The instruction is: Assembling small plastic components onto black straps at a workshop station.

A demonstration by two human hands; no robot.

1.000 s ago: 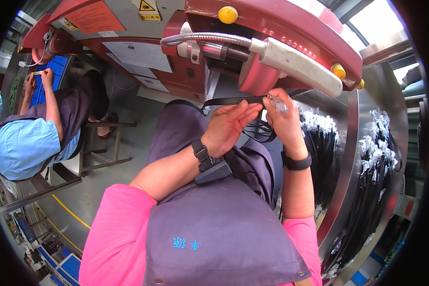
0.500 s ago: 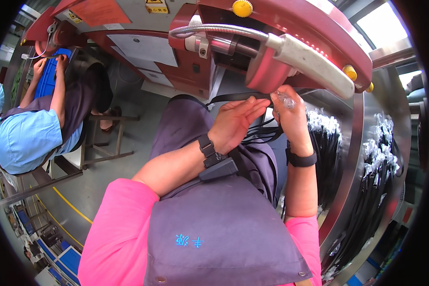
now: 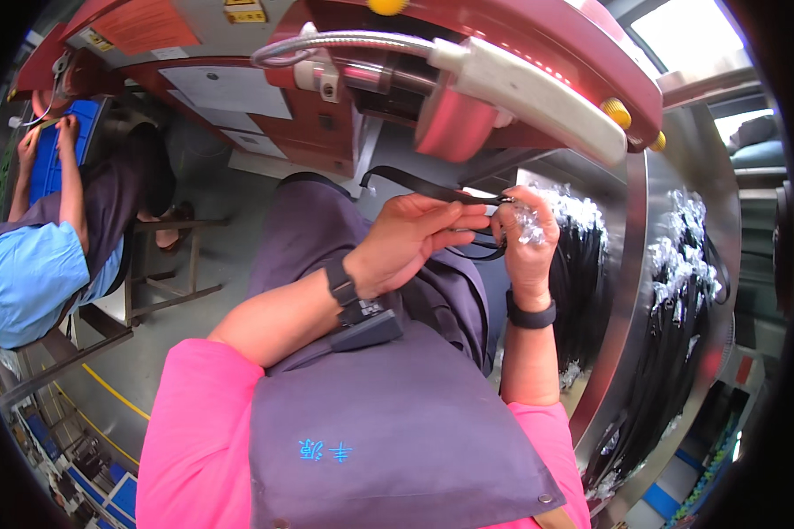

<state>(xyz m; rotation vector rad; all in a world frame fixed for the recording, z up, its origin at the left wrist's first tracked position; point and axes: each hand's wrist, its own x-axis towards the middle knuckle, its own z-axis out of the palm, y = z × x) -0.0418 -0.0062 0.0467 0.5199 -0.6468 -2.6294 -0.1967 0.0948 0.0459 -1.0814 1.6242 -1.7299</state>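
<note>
A narrow black strap runs in front of me, its free end curling up at the left. My right hand is closed, pinching the strap's right end, where crumpled clear plastic wrap bunches by the fingers. Palm turned up, my left hand has its thumb and fingers closed along the strap, a little left of the right hand. More black strap loops below the fingertips, partly hidden by the hands. Just above them sits a pinkish-red wheel on the red machine, beside a pale elongated guard.
On the right, many black straps with plastic-wrapped ends hang and lie bundled along metal rails. The red machine spans the far side. At left, a co-worker in a blue shirt sits by a blue bin.
The whole view has shifted, so the machine and co-worker appear further left. The strap's left end now curls up more visibly, and both hands sit slightly lower beneath the wheel.
</note>
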